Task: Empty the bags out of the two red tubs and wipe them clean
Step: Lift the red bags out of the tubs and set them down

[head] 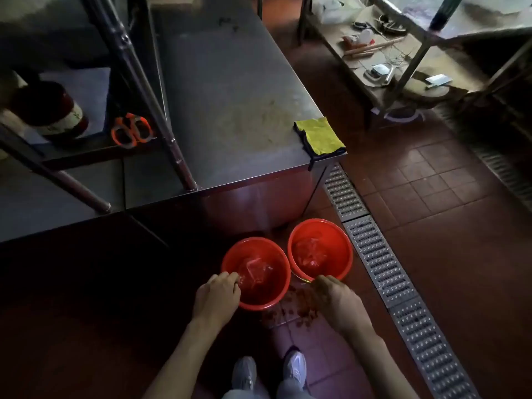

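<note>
Tubs sit side by side on the floor at six o'clock: left hand (218, 295) grasping left tub (256, 273) rim, right hand (334, 298) gripping right tub (320, 249). Bags (254, 272) inside may spill if tipped.

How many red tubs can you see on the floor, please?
2: the left tub is gripped at its rim by the left hand; the right tub sits beside the floor drain, the right hand at its near rim.

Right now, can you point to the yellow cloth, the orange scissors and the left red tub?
yellow cloth (321, 135), head view, middle of the cloth.
orange scissors (131, 131), head view, the handles.
left red tub (280, 285), head view, right inner wall.
</note>
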